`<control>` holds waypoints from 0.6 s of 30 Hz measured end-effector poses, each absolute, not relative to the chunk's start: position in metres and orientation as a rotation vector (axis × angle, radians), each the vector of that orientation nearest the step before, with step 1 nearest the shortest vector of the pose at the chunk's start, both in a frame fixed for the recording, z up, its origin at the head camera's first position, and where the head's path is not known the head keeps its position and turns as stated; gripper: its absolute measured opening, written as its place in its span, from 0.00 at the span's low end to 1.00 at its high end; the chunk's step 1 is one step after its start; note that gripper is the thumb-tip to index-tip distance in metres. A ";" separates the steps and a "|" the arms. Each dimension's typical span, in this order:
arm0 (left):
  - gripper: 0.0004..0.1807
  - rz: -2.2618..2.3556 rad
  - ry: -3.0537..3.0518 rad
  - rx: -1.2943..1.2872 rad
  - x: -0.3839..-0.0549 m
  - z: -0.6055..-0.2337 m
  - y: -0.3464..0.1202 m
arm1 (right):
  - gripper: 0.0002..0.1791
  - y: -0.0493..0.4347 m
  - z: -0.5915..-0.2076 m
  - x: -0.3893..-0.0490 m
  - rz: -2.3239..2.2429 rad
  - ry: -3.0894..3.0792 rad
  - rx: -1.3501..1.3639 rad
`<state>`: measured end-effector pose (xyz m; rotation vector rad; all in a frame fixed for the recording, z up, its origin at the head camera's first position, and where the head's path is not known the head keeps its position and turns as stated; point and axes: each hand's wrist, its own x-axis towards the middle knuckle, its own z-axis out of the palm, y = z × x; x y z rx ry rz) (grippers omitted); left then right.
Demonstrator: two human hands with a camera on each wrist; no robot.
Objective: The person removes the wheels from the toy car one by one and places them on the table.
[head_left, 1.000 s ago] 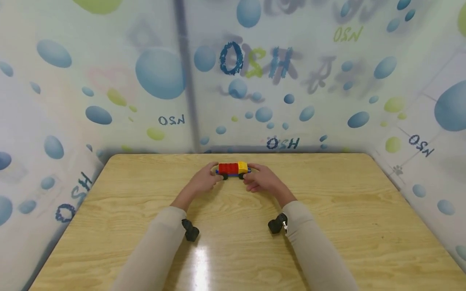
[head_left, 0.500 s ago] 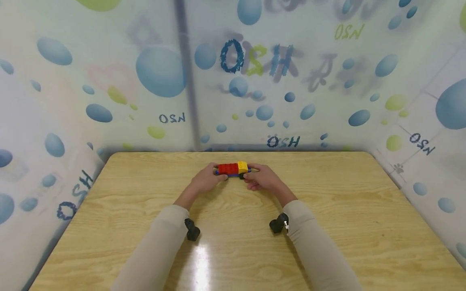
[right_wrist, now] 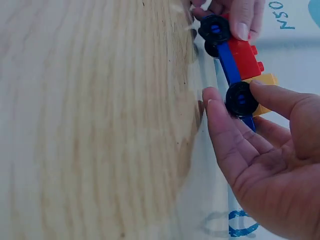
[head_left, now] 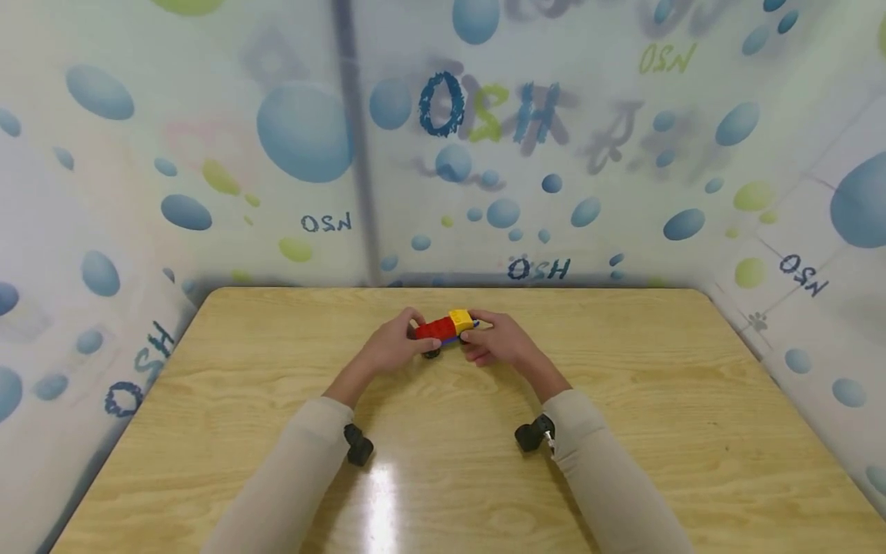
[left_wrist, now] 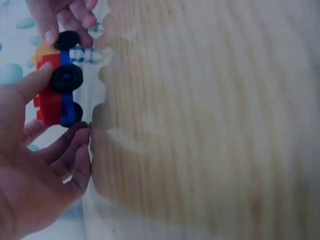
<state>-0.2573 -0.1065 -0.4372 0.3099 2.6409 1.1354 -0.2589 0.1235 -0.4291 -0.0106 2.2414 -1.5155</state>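
Observation:
A toy truck (head_left: 436, 330) built of bricks is held between both hands near the table's far edge. It has a red studded body (right_wrist: 245, 59), a yellow cab (head_left: 460, 320), a blue chassis (left_wrist: 66, 102) and black wheels (right_wrist: 242, 99). My left hand (head_left: 394, 341) grips the red rear part, its thumb along the near side. On the cab end, my right hand (head_left: 504, 338) pinches the yellow brick between thumb and fingers. The truck lies at a slant in the head view, its red end nearer to me. Fingers behind it are partly hidden.
The wooden table (head_left: 443, 446) spreads out in front of me. Patterned walls (head_left: 588, 154) with blue and green spots rise behind it and at both sides. A black wrist camera (head_left: 358, 445) sits on the left sleeve, another camera (head_left: 533, 434) on the right.
The truck's red end has swung toward me, so the truck went from level to slanted. My left hand has closed further over the red part; the right hand keeps its hold on the cab.

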 end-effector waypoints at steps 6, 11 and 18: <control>0.20 1.255 2.619 0.355 -0.251 -0.435 -0.104 | 0.33 0.126 -0.418 -0.250 -1.526 2.269 -0.050; 0.20 1.333 2.583 0.341 -0.246 -0.428 -0.099 | 0.32 0.130 -0.406 -0.242 -1.526 2.315 -0.091; 0.22 1.434 2.487 0.397 -0.235 -0.415 -0.095 | 0.31 0.138 -0.391 -0.229 -1.568 2.330 -0.166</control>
